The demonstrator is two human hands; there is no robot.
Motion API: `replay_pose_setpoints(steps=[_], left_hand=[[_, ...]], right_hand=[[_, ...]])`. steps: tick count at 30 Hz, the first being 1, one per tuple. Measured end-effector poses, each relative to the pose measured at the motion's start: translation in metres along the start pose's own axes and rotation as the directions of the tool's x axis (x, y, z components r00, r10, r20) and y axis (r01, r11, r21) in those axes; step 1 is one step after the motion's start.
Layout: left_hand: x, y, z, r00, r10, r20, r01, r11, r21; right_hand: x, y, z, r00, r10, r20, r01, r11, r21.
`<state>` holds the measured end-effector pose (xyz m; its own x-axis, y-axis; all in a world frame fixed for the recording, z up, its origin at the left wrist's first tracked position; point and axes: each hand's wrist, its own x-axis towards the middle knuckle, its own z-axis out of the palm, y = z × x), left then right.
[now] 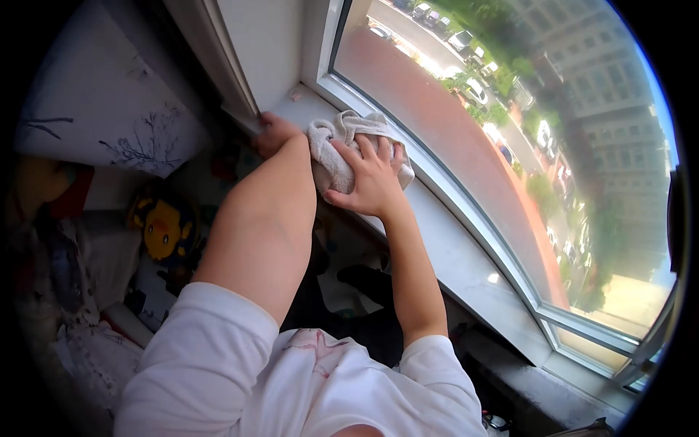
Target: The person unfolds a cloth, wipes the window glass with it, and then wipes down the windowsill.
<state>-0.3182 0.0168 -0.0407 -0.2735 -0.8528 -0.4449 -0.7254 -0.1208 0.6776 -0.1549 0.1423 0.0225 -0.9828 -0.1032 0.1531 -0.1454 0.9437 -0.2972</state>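
Note:
A crumpled, pale towel [331, 159] lies on the white windowsill [455, 240], close to the window frame. My right hand [373, 175] rests on top of it, palm down with fingers spread. To the towel's left, my left hand [278, 135] is at the sill's inner edge, beside the wall corner. Its fingers look curled, but they are partly hidden, and what they hold cannot be made out. My left forearm passes just beside the towel.
The window [437, 138] runs along the right, with parked cars and buildings outside. A patterned curtain [138, 109] hangs at the left. Below it are a yellow toy-like item [159, 229] and piled fabrics [95, 357]. A small object [295, 95] sits in the sill's far corner.

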Motion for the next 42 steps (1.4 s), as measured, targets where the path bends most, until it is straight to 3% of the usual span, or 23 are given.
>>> replay_pose_setpoints(steps=[4,10,13,17,21,25,28,32,34,35,36,39,42], left_hand=[[0.008,-0.004,0.01,0.998,0.022,-0.055,-0.02,0.999,0.038],[0.008,-0.005,0.013,0.997,0.035,-0.075,-0.032,0.999,0.044],[0.005,-0.001,0.008,0.999,-0.008,-0.045,0.011,0.998,0.067],[0.0,0.001,0.002,0.999,-0.026,-0.028,0.029,0.995,0.099],[-0.001,0.001,0.0,1.0,-0.025,-0.013,0.026,0.994,0.103],[-0.002,0.002,-0.003,1.0,-0.019,0.024,0.017,0.996,0.089],[-0.004,0.002,-0.008,0.998,0.001,0.056,-0.006,0.996,0.092],[-0.007,0.008,-0.008,0.999,-0.041,-0.007,0.042,0.995,0.093],[-0.005,0.009,-0.007,0.997,-0.074,-0.033,0.077,0.992,0.097],[0.001,0.002,0.002,0.999,-0.013,-0.04,0.018,0.991,0.136],[0.013,-0.009,0.02,0.998,0.05,-0.045,-0.041,0.984,0.171],[0.005,0.0,0.009,0.997,-0.002,-0.072,0.011,0.991,0.132],[0.003,0.001,0.006,0.998,0.0,-0.061,0.007,0.992,0.127]], right_hand=[[-0.018,-0.02,0.002,0.97,0.231,0.072,-0.233,0.972,0.019],[-0.022,-0.013,0.005,0.965,0.249,-0.087,-0.242,0.967,0.084],[-0.022,0.002,-0.003,0.964,0.254,-0.078,-0.23,0.945,0.235],[-0.02,0.006,-0.016,0.899,0.291,-0.326,-0.154,0.909,0.387],[0.004,-0.003,-0.033,0.805,0.201,-0.558,-0.024,0.951,0.307],[0.049,-0.015,-0.037,0.732,0.09,-0.676,0.123,0.958,0.261],[0.088,-0.016,-0.022,0.714,0.094,-0.694,0.197,0.924,0.329],[0.112,-0.016,0.015,0.885,0.167,-0.434,-0.002,0.935,0.355],[0.114,-0.02,0.028,0.915,0.223,-0.336,-0.136,0.955,0.265],[0.115,-0.021,0.033,0.923,0.254,-0.289,-0.196,0.957,0.213],[0.118,-0.02,0.037,0.906,0.325,-0.272,-0.248,0.927,0.282],[0.125,-0.012,0.021,0.916,0.382,-0.121,-0.287,0.837,0.466],[0.12,-0.011,0.005,0.89,0.456,-0.011,-0.388,0.77,0.506]])
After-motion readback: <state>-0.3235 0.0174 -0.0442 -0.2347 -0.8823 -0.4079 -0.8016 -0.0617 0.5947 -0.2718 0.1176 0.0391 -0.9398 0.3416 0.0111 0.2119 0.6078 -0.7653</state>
